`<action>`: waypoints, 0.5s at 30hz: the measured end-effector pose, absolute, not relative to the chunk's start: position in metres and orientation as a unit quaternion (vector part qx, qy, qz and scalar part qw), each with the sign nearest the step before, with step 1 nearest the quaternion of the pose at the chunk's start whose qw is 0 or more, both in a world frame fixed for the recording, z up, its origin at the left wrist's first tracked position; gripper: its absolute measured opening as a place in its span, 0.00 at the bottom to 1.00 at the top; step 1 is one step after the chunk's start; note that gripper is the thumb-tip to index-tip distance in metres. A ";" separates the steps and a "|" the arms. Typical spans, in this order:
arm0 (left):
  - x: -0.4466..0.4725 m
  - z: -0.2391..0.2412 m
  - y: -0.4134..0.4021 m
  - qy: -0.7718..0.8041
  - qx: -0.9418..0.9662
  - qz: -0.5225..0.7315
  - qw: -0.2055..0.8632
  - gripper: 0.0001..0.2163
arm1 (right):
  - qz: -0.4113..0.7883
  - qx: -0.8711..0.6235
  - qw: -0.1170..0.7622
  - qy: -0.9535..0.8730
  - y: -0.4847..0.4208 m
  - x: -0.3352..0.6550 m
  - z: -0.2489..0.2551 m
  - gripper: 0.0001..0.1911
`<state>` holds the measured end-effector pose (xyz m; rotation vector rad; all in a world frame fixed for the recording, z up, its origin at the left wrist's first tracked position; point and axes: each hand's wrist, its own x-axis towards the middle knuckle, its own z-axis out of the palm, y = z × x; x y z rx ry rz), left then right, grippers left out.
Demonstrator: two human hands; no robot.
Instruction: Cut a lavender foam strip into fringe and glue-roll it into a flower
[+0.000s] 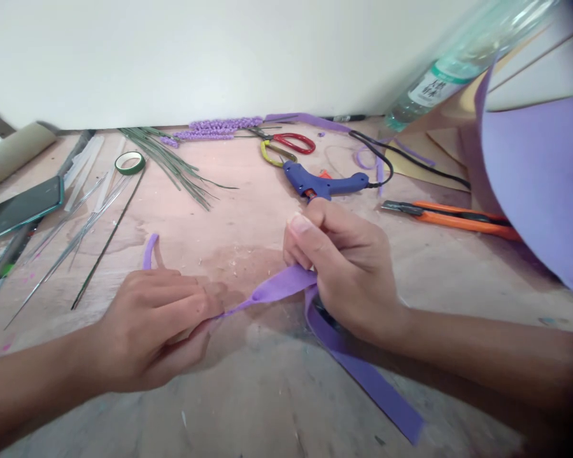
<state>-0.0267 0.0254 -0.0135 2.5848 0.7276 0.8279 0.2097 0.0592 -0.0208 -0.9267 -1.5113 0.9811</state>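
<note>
A purple foam strip [279,287] stretches between my two hands over the wooden table [248,394]. My left hand [155,324] is closed, pinching one end of the strip; a short purple loop sticks up behind the knuckles. My right hand [346,267] is closed round the strip's middle, thumb on top. From under that hand the rest of the strip runs down to the right, ending near the table's front edge. What else lies inside the right palm is hidden.
A blue glue gun [325,184] with black cord lies just behind my right hand. Red-and-yellow scissors [286,147], an orange cutter [453,216], green tape roll [130,163], wire stems [76,229], a phone [21,207], a purple foam sheet [544,184] and a bottle [453,63] surround it.
</note>
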 end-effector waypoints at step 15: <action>-0.027 -0.021 0.025 0.284 0.910 0.288 0.093 0.05 | 0.357 -0.320 0.565 -0.672 0.075 0.219 0.014 0.10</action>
